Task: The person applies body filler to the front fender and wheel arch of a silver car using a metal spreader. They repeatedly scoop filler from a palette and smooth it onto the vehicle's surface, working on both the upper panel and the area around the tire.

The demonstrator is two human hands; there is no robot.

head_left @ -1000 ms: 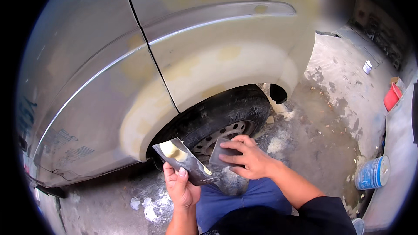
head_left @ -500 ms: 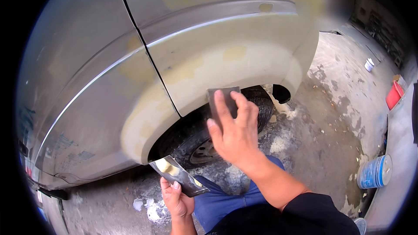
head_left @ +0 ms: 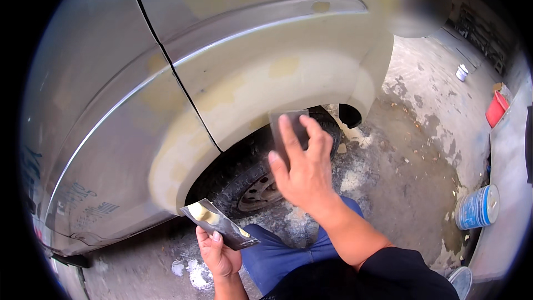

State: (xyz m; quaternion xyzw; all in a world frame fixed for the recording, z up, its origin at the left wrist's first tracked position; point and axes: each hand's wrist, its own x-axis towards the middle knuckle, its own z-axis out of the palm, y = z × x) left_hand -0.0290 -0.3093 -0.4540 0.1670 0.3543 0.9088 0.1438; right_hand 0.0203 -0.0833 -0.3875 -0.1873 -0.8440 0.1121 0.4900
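Left hand (head_left: pixel 222 255), 7 o'clock, gripping one smeared plate (head_left: pixel 226 226); right hand (head_left: pixel 307 173), 5 o'clock, holding one grey blade (head_left: pixel 277 135); one wheel (head_left: pixel 256 193) beyond

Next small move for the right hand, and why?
Probably draw the dark spreader along the wheel-arch edge: the right hand holds it up near that edge, while the left hand holds the plate with cream paste lower.

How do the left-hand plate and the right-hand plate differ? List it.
The left-hand plate bears pale yellow paste; the right-hand plate shows none. The left-hand plate sits lower in view; the right-hand plate is higher, by the wheel arch. Both look dark and flat.
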